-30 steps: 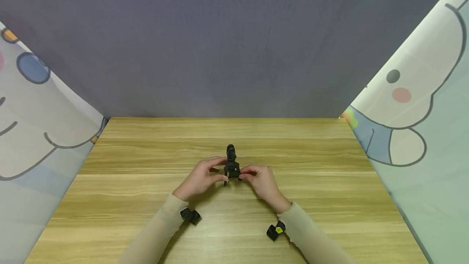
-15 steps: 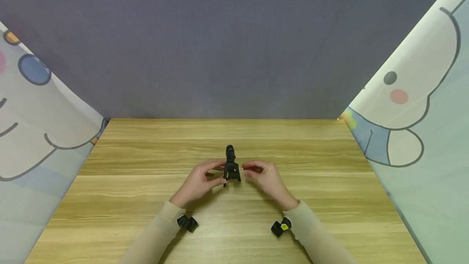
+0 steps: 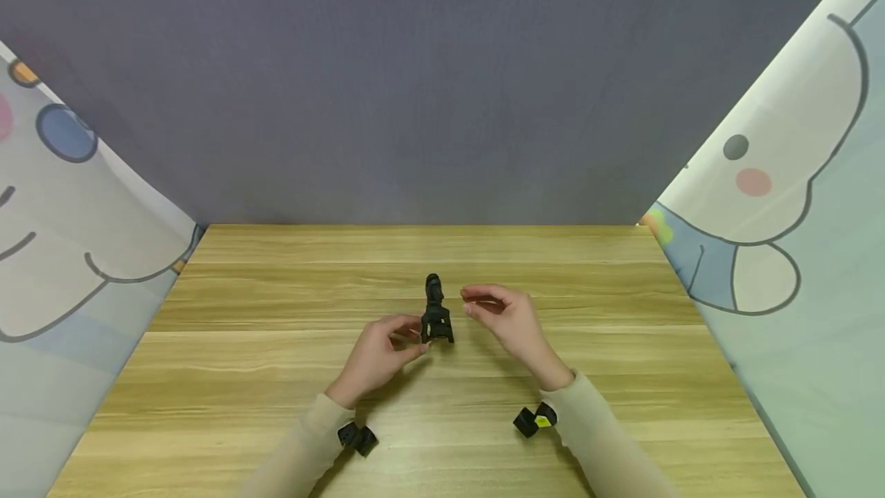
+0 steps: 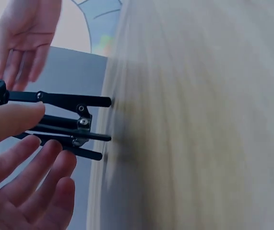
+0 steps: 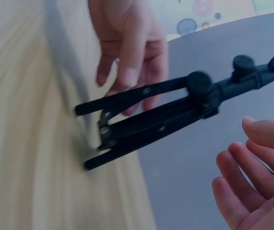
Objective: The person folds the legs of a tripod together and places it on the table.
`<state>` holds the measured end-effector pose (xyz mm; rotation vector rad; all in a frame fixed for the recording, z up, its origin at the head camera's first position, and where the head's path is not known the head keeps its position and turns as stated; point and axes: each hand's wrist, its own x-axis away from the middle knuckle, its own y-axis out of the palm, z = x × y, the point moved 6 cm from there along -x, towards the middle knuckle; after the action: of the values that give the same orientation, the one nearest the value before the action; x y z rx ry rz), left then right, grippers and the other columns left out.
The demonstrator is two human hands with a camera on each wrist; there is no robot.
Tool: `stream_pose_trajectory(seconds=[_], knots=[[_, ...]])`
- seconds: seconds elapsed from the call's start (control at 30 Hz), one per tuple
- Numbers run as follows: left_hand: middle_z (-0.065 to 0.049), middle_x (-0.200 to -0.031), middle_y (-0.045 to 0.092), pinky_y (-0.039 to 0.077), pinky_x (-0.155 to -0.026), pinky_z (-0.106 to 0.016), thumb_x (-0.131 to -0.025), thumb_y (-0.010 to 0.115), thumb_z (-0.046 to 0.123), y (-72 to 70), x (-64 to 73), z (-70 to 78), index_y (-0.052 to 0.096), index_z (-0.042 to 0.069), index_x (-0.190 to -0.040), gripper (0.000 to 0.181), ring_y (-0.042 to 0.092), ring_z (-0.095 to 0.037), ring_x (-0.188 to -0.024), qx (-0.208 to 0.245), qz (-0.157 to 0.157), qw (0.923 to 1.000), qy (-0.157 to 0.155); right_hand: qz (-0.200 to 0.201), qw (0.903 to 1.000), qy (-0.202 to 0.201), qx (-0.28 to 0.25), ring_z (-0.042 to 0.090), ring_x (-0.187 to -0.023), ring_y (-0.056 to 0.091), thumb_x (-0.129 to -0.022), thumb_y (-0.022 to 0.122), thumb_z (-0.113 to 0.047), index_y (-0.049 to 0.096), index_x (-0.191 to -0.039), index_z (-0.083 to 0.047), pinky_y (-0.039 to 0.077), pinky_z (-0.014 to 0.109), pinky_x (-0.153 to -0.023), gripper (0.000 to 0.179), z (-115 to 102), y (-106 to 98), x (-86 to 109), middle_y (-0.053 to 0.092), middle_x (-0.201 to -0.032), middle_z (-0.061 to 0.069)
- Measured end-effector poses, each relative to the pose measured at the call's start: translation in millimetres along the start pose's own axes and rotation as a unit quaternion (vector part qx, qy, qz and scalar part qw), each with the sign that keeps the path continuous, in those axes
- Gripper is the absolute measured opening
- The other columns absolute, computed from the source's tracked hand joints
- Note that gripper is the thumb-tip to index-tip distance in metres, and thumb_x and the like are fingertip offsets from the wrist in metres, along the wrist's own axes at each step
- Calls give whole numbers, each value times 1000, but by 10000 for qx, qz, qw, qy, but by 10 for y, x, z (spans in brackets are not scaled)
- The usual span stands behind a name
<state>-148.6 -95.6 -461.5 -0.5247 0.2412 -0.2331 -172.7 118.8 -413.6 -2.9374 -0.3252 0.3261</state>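
Observation:
A small black tripod (image 3: pixel 435 321) stands upright on the wooden table, its short legs spread below a thin column. In the right wrist view round knobs (image 5: pixel 199 85) show along that column, with braces joining the legs. My left hand (image 3: pixel 376 350) is at its left side, fingers loosely bent and thumb tip beside the foot of the left leg. Seen from the left wrist, the thumb overlaps one leg and the relaxed fingers lie below it. To the right of the tripod my right hand (image 3: pixel 513 321) hovers apart from it, fingers and thumb extended with nothing between them.
The wooden table (image 3: pixel 276 275) ends at a dark grey wall (image 3: pixel 442 98) at the back. Cartoon-printed white and pale blue sheets (image 3: pixel 754 252) flank both sides. Black camera mounts (image 3: pixel 358 438) sit on both wrists over the beige sleeves.
My right hand has let go of the tripod's right leg and drawn away right and farther back. The left fingers have loosened and shifted slightly toward me. The tripod stays in place, legs slightly wider.

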Motion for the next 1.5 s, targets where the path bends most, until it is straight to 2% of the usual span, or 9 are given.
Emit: stream_pose_trajectory(seconds=[0.27,0.6,0.87,1.1,1.27,1.5], knots=[[6,-86,69,55,-69,-28,-80,85,9,46,3,-54,73,14,-98,23,65,-9,-78,150,185,9995,-183,-161,9981,-475,-361,45,-108,63,-88,75,-2,70,-117,2,56,34,-86,30,-315,89,-25,70,-116,17],[7,-81,69,55,-67,-26,-79,85,8,67,-18,-54,72,13,-93,21,65,-7,-74,74,209,9995,-204,-412,9931,-994,-462,27,-112,64,-87,76,0,68,-123,-1,51,44,-96,37,-583,235,-111,68,-122,13],[7,-80,67,55,-65,-26,-79,85,10,97,-71,-43,69,12,-89,19,64,-7,-72,-167,156,9997,-117,-560,9895,-1234,-499,27,-116,62,-86,75,6,67,-124,1,50,48,-96,40,-648,284,-135,65,-126,13],[8,-77,66,52,-61,-25,-78,85,12,115,-122,-14,68,15,-83,18,63,-7,-70,-443,109,9989,-117,-627,9860,-1444,-546,26,-117,61,-85,73,9,68,-118,5,49,52,-96,33,-672,293,-144,65,-124,16],[7,-72,68,53,-58,-24,-74,86,6,112,-138,-14,70,13,-78,17,64,-6,-66,-426,290,9986,-143,-600,9850,-1514,-565,26,-115,62,-84,73,11,68,-117,7,51,46,-95,33,-680,286,-159,65,-122,19],[6,-71,69,53,-58,-23,-72,83,0,75,-128,4,72,12,-76,17,64,-5,-64,-321,474,9981,-241,-285,9868,-1404,-751,21,-110,63,-81,74,14,67,-114,10,54,40,-92,34,-658,198,-188,64,-119,23]])
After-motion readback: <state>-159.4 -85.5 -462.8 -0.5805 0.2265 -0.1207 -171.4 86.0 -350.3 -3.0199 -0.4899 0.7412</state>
